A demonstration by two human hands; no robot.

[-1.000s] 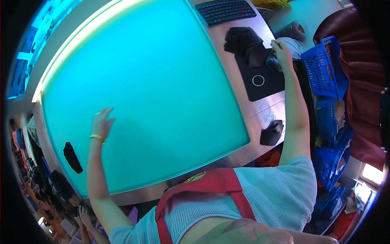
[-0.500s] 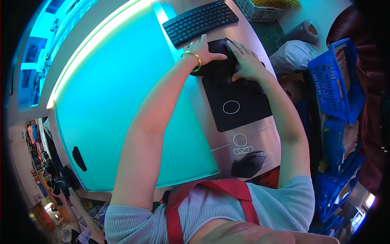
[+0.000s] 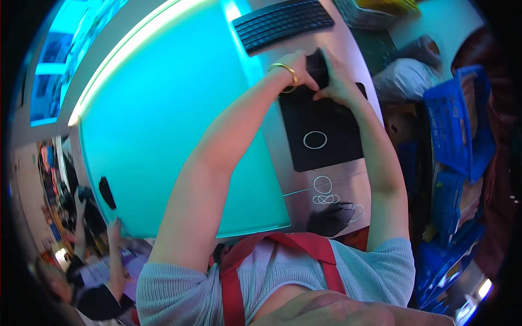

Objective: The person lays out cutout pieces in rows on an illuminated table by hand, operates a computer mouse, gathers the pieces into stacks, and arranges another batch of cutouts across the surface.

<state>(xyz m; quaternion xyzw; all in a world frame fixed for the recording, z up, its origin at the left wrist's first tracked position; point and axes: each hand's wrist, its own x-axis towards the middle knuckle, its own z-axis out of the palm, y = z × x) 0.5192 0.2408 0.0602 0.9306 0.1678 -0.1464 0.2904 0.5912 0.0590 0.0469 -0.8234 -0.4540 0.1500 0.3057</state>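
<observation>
My left hand (image 3: 293, 68) and my right hand (image 3: 337, 81) meet at the far end of a black mat (image 3: 331, 141) on the steel table. Between them they grip a small black fabric item (image 3: 317, 66), held just above the mat's far edge. A gold bangle (image 3: 287, 71) sits on my left wrist. A white rubber band (image 3: 315, 139) lies as a ring in the middle of the mat. Close to the near table edge lie several more white rubber bands (image 3: 324, 191) beside a black folded piece (image 3: 331, 220).
A large glowing turquoise panel (image 3: 163, 141) covers the table's left part. A black keyboard (image 3: 283, 22) lies beyond my hands. Blue plastic crates (image 3: 462, 125) stand at the right, with grey bundles (image 3: 402, 76) behind them. A small black object (image 3: 106, 192) rests on the panel's left edge. Another person (image 3: 81, 271) sits at lower left.
My left hand came off the turquoise panel and crossed over to the mat. Both hands now hold the black item together at the mat's far end.
</observation>
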